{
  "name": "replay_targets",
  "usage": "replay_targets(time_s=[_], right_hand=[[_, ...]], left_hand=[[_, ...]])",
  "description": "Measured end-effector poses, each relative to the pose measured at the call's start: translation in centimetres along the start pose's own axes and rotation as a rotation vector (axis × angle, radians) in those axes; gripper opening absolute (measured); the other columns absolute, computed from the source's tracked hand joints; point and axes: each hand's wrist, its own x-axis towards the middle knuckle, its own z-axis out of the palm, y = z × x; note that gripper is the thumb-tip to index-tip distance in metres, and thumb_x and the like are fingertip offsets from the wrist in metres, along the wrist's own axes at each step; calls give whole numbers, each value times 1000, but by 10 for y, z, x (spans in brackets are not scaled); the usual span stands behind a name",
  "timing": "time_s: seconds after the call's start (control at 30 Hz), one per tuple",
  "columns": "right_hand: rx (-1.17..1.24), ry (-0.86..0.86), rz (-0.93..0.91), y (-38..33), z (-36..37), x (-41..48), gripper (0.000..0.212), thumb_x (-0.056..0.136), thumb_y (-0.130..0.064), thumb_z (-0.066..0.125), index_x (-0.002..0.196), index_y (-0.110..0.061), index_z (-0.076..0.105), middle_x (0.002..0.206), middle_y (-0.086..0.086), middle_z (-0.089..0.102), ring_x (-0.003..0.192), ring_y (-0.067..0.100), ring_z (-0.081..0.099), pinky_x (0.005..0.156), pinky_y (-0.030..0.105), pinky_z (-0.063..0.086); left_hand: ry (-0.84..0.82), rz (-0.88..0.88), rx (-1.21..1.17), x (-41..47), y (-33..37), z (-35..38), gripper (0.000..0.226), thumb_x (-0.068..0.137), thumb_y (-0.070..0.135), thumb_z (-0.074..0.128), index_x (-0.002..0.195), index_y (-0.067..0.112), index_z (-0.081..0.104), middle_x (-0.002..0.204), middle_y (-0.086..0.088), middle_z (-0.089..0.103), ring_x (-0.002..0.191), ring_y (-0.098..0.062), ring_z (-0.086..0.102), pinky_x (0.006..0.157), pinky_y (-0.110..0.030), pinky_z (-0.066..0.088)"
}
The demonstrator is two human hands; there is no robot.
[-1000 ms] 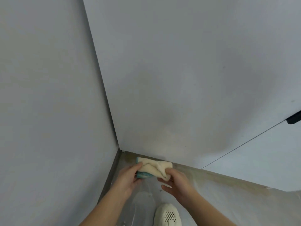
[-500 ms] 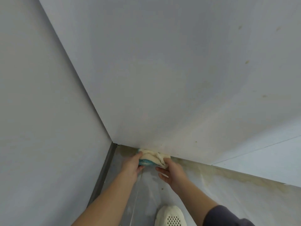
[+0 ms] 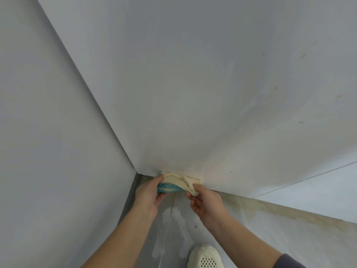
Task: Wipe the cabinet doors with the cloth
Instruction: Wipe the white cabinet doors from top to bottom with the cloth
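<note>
A bunched cream cloth (image 3: pixel 179 180) with a blue underside lies against the bottom edge of the pale grey cabinet door (image 3: pixel 202 93), close to the corner. My left hand (image 3: pixel 149 193) grips its left, blue end. My right hand (image 3: pixel 205 202) pinches its right end between thumb and fingers. Both forearms reach down from the bottom of the view. The door carries small yellowish specks at the right and faint staining near its lower edge.
A plain grey wall or side panel (image 3: pixel 48 132) fills the left and meets the door at a corner. A second door panel (image 3: pixel 318 190) lies at the right. The floor (image 3: pixel 289 238) has a yellowish stain band along the cabinet base. My white shoe (image 3: pixel 204 257) is at the bottom.
Both hands have kept hold of the cloth near the corner. The cloth has gone from just clear of the door to pressed under its bottom edge. The view has shifted and the dark handle has left it.
</note>
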Motion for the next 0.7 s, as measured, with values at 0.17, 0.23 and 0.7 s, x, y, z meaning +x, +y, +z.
replay_targets(time_s=[0.17, 0.23, 0.7], right_hand=[[29, -88, -41, -24, 11, -48, 12, 93, -7, 60, 100, 1, 66, 78, 10, 72, 60, 12, 68, 44, 19, 47], [35, -120, -57, -37, 14, -70, 9, 93, -6, 59, 96, -1, 66, 75, 10, 73, 58, 12, 67, 44, 18, 48], [81, -264, -295, -138, 28, -236, 9, 91, -8, 60, 94, -5, 68, 77, 8, 71, 56, 10, 67, 43, 16, 48]], left_hand=[[-71, 71, -67, -42, 27, 2, 13, 90, 11, 66, 101, 3, 66, 95, -11, 70, 84, -19, 66, 57, -25, 54], [-110, 96, -96, -62, 39, 6, 14, 90, 11, 66, 101, 1, 66, 93, -12, 70, 82, -20, 67, 53, -23, 55], [-399, 425, -86, -235, 126, 50, 10, 90, 13, 65, 92, 3, 68, 85, -9, 73, 71, -12, 71, 58, -20, 56]])
